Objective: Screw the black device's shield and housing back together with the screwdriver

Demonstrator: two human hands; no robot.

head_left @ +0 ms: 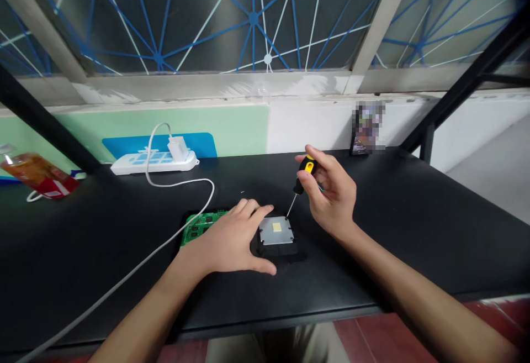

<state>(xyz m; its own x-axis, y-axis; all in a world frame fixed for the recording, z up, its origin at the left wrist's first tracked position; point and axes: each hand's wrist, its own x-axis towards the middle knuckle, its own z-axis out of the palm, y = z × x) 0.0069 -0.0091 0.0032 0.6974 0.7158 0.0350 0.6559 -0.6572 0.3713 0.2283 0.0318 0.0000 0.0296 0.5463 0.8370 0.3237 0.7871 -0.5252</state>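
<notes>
At far left a bottle (39,175) lies tilted on my black table (414,230). Next comes a white power strip (128,164) with a charger (178,148) plugged in, its cable (212,186) looping forward. A green circuit board (199,227) lies partly under my left hand (232,238), whose thumb and fingers are spread apart around the left side of a black block (280,250); I can't tell if they touch it. A metal plate (269,237) tops the block, and my screwdriver (302,178) tip meets the plate's far right corner. My right hand (331,191) grips the handle.
</notes>
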